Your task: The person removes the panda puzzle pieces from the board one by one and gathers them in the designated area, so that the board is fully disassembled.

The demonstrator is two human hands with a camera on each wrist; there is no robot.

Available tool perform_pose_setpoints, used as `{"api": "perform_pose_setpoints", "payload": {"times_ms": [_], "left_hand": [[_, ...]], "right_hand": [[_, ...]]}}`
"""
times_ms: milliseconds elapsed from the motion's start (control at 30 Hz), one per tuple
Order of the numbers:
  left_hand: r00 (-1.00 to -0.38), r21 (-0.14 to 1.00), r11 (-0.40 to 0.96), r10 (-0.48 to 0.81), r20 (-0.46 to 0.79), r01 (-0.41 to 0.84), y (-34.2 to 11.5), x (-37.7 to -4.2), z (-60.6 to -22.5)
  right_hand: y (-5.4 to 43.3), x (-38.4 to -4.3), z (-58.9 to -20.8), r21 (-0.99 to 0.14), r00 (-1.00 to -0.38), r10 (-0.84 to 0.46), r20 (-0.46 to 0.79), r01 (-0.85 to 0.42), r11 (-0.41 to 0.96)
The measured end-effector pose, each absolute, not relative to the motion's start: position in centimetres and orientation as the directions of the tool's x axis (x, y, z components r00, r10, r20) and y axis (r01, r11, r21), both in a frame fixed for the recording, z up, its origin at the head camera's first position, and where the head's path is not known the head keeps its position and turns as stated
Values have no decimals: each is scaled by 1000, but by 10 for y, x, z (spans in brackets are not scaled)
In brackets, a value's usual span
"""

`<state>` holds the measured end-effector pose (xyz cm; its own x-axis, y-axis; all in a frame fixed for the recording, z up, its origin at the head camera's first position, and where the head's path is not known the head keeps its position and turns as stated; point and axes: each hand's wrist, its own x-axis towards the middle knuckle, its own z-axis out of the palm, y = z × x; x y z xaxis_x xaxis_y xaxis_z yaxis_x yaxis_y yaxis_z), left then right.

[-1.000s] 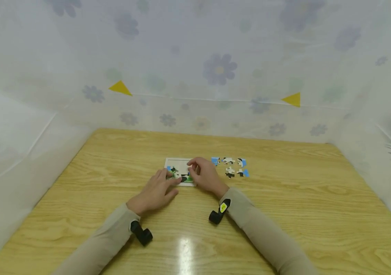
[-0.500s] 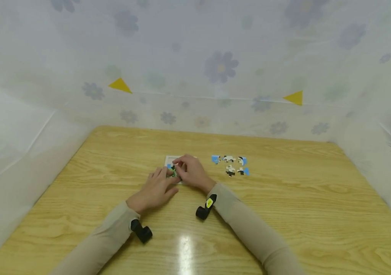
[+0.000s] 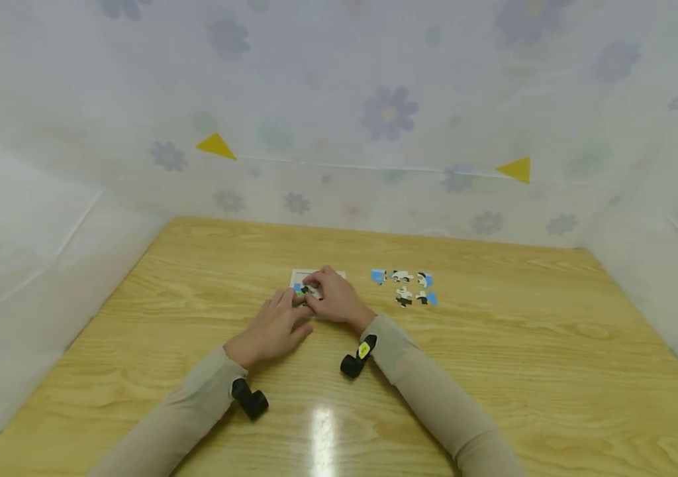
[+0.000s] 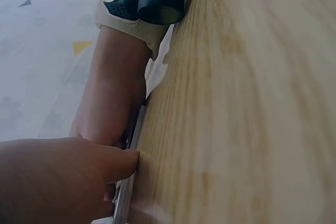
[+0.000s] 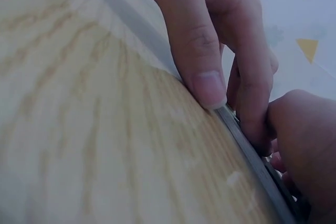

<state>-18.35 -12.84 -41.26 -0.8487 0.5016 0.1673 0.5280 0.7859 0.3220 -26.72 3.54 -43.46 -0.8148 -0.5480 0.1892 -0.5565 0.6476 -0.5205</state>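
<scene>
Flower-patterned backdrop (image 3: pixel 339 119) behind a wood-grained worktop (image 3: pixel 494 331)

In the head view, the puzzle frame (image 3: pixel 294 278) is partly covered: at its 7 o'clock by the left hand (image 3: pixel 270 330), fingers extended, and at 4 o'clock by the right hand (image 3: pixel 339 299), fingers bent; whether anything is pinched cannot be told. Five loose puzzle pieces (image 3: pixel 403 295) are laid at 3 o'clock. In both wrist views, the frame's edge is seen beneath the fingers.

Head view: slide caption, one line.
Left hand and right hand close together at a white-framed jigsaw tray, five loose jigsaw pieces to its right on the table.
</scene>
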Motion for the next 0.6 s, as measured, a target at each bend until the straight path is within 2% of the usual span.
{"api": "perform_pose_setpoints", "payload": {"times_ms": [600], "left_hand": [[-853,321,792,505,134,519,-122,-187,-413]], "right_hand": [[46,-266,-437,-729,-805,-495,326,-548,412]]}}
